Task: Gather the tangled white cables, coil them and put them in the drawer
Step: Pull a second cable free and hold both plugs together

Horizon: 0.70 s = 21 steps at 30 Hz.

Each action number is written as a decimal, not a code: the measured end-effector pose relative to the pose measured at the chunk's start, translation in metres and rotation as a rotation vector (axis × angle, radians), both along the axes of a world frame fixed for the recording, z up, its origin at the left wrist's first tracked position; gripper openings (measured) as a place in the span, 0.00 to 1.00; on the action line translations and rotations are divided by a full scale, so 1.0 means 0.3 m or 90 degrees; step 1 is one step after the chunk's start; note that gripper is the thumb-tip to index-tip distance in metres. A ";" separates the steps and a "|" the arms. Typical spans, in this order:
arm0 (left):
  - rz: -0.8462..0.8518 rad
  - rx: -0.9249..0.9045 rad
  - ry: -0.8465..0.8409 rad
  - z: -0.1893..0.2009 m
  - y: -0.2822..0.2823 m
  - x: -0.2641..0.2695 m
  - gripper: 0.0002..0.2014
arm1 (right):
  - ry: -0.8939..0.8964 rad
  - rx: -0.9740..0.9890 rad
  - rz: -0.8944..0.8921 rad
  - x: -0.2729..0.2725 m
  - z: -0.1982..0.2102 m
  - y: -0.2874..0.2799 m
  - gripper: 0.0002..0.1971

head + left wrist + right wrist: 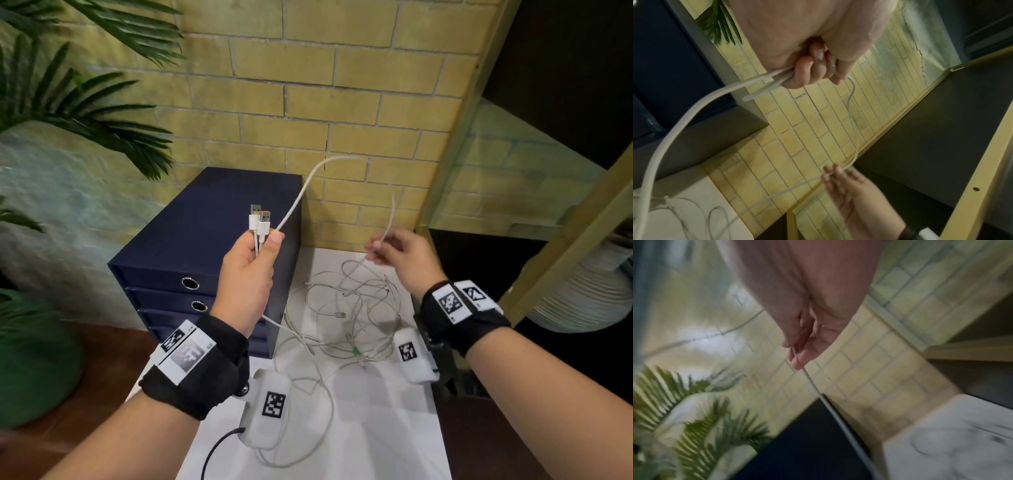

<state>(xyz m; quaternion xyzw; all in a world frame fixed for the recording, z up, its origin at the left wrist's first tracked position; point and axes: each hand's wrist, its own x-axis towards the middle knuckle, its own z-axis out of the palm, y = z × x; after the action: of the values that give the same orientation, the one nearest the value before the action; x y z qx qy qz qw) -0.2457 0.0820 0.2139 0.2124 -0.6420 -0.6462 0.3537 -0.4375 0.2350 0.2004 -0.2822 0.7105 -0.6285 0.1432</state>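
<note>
My left hand (pixel 251 260) is raised above the table and grips white cables near their two USB plugs (pixel 259 219), which stick up out of the fist. One cable (pixel 310 178) arcs from that fist up and over to my right hand (pixel 394 251), which pinches it between thumb and fingertips. In the left wrist view the cables (pixel 760 84) leave the curled fingers (pixel 809 71). In the blurred right wrist view the pinched cable (pixel 818 391) runs on from the fingertips (pixel 797 360). A tangle of white cables (pixel 349 318) lies on the white table (pixel 376 428). The dark blue drawer unit (pixel 202 240) stands behind the left hand with its drawers closed.
A yellow brick wall (pixel 308 85) stands right behind the table. Palm fronds (pixel 78 102) and a green pot (pixel 30 359) are at the left. A dark shelf with a yellow frame (pixel 565 222) rises at the right. A black cable (pixel 219 448) hangs from the left wrist camera.
</note>
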 end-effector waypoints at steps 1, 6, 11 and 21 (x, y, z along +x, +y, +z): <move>-0.001 -0.002 -0.001 0.000 0.002 -0.004 0.07 | 0.019 -0.040 0.003 0.002 0.051 -0.014 0.07; -0.004 0.003 0.006 0.001 0.001 -0.014 0.10 | 0.182 -0.146 -0.007 0.012 0.223 -0.034 0.13; 0.004 -0.002 0.001 0.006 -0.015 -0.016 0.13 | 0.310 -0.149 -0.076 -0.027 0.231 -0.002 0.14; 0.004 0.006 -0.010 0.005 -0.021 -0.022 0.08 | 0.310 -0.024 -0.127 -0.087 0.054 0.042 0.11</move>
<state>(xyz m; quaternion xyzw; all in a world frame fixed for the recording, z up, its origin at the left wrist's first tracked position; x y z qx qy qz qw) -0.2523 0.0756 0.2156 0.2208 -0.6411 -0.6463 0.3500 -0.4636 0.2477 0.2166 -0.3562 0.7367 -0.5661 -0.1000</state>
